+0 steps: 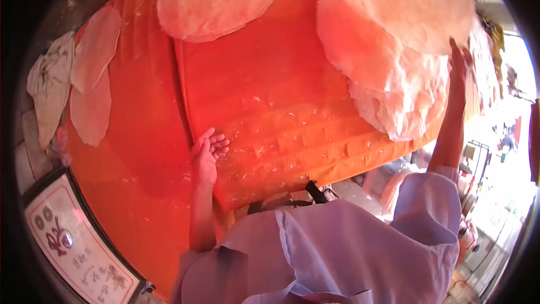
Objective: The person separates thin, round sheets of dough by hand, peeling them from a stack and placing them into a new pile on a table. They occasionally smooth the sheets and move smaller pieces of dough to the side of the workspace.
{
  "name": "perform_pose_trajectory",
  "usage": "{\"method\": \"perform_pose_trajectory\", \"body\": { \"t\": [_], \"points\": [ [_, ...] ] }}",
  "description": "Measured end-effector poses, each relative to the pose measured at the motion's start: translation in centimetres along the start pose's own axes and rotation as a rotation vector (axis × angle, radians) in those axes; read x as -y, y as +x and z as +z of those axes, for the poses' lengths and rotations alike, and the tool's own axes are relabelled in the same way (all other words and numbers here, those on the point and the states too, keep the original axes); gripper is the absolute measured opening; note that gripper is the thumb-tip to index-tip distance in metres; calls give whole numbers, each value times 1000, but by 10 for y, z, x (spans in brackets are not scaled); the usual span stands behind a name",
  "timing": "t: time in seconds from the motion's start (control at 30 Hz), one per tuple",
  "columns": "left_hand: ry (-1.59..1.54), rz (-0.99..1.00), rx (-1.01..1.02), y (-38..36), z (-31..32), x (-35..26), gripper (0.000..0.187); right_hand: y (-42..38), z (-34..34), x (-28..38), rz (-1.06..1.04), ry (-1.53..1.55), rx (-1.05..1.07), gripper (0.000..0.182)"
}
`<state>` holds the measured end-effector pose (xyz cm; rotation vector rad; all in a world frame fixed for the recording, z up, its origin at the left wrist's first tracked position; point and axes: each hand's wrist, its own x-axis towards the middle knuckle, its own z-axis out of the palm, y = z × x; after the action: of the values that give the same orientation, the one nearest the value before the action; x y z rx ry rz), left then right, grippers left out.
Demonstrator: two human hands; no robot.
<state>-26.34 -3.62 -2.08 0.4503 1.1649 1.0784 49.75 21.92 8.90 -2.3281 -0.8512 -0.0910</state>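
My left hand (207,152) is over the red-orange cloth (259,79), its fingers loosely curled and apart, with nothing in them. At the right, my right arm is stretched forward. My right hand (459,59) is at the near right edge of a large, thin, pale round sheet (422,5) that looks like flatbread. Its fingers look spread; whether they touch the sheet is hard to tell. Beneath that sheet lie more of the same kind, including a crumpled, folded one (408,101). Another round sheet (219,0) lies flat at the top middle.
Two narrow-looking pale sheets (93,79) overlap at the cloth's left side, beside a beige cloth (50,84). A framed board with writing (81,242) stands at lower left. White crumbs dot the cloth. Bright clutter and a metal rack (477,160) are at the right.
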Motion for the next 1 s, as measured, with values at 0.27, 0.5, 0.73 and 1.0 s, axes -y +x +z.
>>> {"method": "perform_pose_trajectory", "body": {
  "t": [0.27, 0.5, 0.73, 1.0],
  "points": [
    [200, -45, -26, 30, 27, -21, 34, -326, 147, 223, -22, 982, 1366, 36],
    [-141, -48, 98, 38, 30, -20, 44, -371, 229, 298, 387, 984, 1373, 31],
    [-750, -69, 187, 79, 62, -22, 59, -406, 105, 288, 356, 1016, 1293, 14],
    [-781, 9, -112, 58, 85, -30, 41, -429, 11, 133, 190, 244, 1318, 22]
  ]
}}
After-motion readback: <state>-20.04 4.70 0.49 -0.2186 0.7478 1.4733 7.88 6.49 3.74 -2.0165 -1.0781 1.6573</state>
